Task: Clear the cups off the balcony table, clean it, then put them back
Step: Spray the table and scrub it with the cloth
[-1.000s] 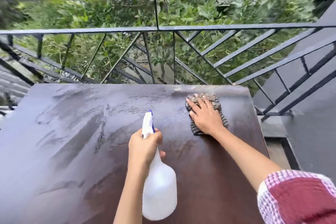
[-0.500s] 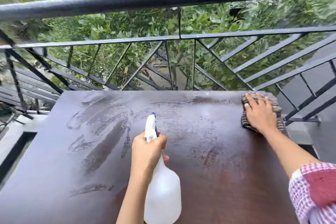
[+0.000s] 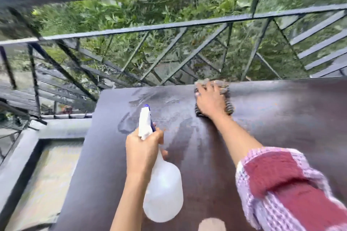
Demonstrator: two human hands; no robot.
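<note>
Leftward goes one cloth [image 3: 228, 99] under flat right hand [image 3: 211, 102]; left hand [image 3: 143, 149] grips one spray bottle [image 3: 163, 189].

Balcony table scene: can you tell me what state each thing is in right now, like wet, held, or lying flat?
table: bare of cups, streaked with wet smears
cloth: pressed flat at the table's far edge under the right hand
right hand: spread open on the cloth
spray bottle: held above the table, nozzle pointing away
left hand: closed round the bottle's neck
sleeve: pushed up the right arm

Wet dark table [image 3: 281, 118], cloth [image 3: 228, 99] on it
</note>
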